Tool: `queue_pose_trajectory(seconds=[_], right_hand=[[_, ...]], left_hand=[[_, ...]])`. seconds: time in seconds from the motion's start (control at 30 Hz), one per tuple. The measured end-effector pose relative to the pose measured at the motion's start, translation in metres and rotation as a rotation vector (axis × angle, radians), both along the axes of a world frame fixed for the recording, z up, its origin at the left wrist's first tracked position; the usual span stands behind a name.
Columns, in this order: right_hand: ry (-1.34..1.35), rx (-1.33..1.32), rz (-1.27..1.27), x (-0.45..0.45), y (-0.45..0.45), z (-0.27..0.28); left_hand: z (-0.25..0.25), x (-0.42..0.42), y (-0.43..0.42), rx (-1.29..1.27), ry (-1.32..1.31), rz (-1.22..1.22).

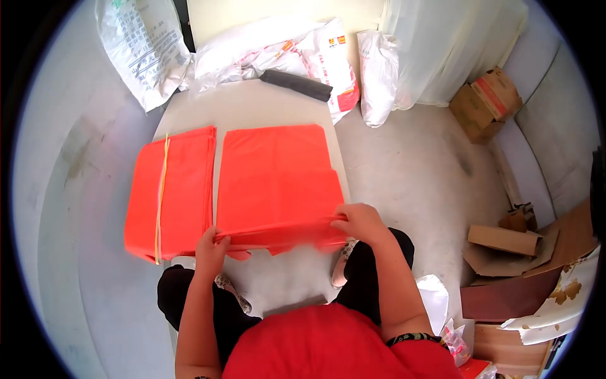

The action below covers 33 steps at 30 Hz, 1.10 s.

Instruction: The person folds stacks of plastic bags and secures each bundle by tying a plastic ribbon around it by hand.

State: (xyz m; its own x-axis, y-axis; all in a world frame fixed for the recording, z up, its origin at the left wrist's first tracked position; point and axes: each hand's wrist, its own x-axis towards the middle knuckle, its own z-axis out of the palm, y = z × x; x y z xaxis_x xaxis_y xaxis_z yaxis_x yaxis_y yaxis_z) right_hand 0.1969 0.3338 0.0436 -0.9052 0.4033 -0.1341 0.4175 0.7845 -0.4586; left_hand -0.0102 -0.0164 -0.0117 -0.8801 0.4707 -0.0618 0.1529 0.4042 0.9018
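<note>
A stack of red sheets (278, 177), thin and soft-looking, lies on the pale table (252, 104) in front of me. At its near left corner my left hand (211, 246) pinches the edge of the red material. My right hand (360, 222) grips the same near edge at the right corner. Between the hands the edge hangs over the table's front, partly blurred. To the left lies a second red bundle (186, 189), with a yellow tie (163, 196) running across it lengthwise.
A dark grey roll (297, 85) lies at the table's far side, before white printed sacks (271, 50). Another white sack (379, 76) stands right of them. Cardboard boxes (483, 104) and flattened cardboard (505, 243) are on the floor at right.
</note>
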Motion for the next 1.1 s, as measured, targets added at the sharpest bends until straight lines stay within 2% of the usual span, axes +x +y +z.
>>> queue_pose_trajectory(seconds=[0.07,0.27,0.57,0.77,0.87,0.97,1.07,1.1], right_hand=[[0.0,-0.087,-0.084,-0.007,0.002,0.005],[0.168,-0.147,-0.193,-0.027,0.013,-0.037],[0.419,-0.199,-0.209,-0.041,0.027,-0.097],[0.513,0.164,-0.115,-0.041,0.025,-0.092],[0.12,0.14,0.075,-0.04,0.009,-0.075],[0.194,0.013,0.386,-0.024,-0.015,-0.042],[0.242,0.059,0.362,-0.008,-0.015,-0.062],[0.205,0.085,0.34,-0.006,-0.013,-0.059]], left_hand=[[0.003,-0.008,0.009,-0.036,-0.017,0.017],[-0.011,-0.036,0.041,-0.151,0.207,0.037],[-0.049,-0.06,0.05,-0.268,0.221,0.041],[-0.022,-0.046,0.061,-0.36,0.214,0.085],[-0.04,-0.044,0.058,-0.354,0.481,0.131],[-0.026,-0.034,0.058,-0.423,0.7,0.024],[-0.003,-0.022,0.055,-0.398,0.597,-0.493],[0.001,-0.016,0.055,-0.436,0.657,-0.527]])
